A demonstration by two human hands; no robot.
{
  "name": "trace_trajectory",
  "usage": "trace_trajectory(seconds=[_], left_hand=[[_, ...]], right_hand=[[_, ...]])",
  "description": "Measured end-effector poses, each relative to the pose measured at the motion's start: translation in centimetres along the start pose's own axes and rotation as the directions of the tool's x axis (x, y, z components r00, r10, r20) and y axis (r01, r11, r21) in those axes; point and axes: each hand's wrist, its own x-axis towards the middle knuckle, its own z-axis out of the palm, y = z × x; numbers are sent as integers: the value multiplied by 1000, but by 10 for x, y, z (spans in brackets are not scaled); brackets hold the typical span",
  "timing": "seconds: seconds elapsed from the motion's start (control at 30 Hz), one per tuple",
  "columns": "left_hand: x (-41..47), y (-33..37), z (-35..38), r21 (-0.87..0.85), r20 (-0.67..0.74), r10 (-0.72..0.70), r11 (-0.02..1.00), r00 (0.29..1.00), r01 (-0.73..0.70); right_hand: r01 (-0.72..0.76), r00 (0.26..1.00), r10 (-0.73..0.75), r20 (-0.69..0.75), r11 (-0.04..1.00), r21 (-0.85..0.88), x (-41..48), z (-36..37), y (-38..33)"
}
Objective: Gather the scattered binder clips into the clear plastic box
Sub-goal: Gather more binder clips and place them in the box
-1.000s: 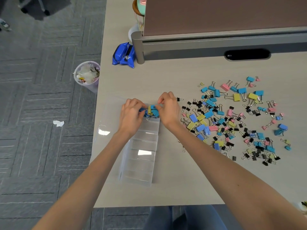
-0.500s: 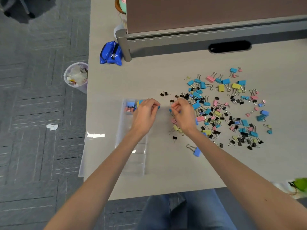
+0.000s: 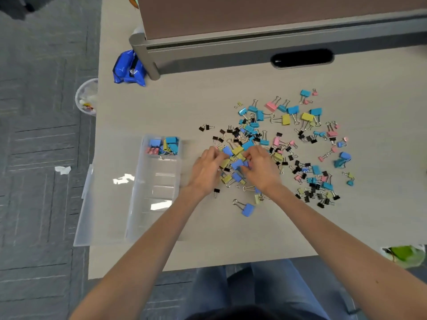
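Both hands are working at the near-left edge of the scattered binder clips, which are lying in blue, yellow, pink and black across the right half of the counter. The left hand and right hand are facing each other, fingers curling inward onto a bunch of blue and yellow clips between them; each grip appears to be closing on those clips, though blur is hiding the fingertips. A single blue clip and a small black clip are lying apart, nearer the person. The clear plastic box is sitting just left of the left hand, its lid lying open to the left and overhanging the counter's edge. Stored clips are occupying only the box's farthest compartment. A blue packet is resting against the grey partition base at the back, and a waste bin is standing on the floor beside the counter.
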Motion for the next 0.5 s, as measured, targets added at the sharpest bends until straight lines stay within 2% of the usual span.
trace_trajectory(seconds=[0.1,0.2,0.4,0.43,0.5], left_hand=[[5,-1,2,45,-20,-12,999,1000,13],[10,-3,4,101,-38,32,995,999,-28],[10,-10,1,197,-83,102,977,991,-84],[9,-9,-1,176,-97,89,982,991,-71],[8,-9,-4,28,-109,7,1000,994,-4]], right_hand=[[94,995,-95,-4,986,-136,1,8,-6],[124,991,-134,-32,968,-216,2,13,-11],[51,998,-53,-15,992,-119,6,14,-21],[48,999,-50,-17,994,-100,5,13,-21],[35,999,-36,-34,999,-29,4,12,-20]])
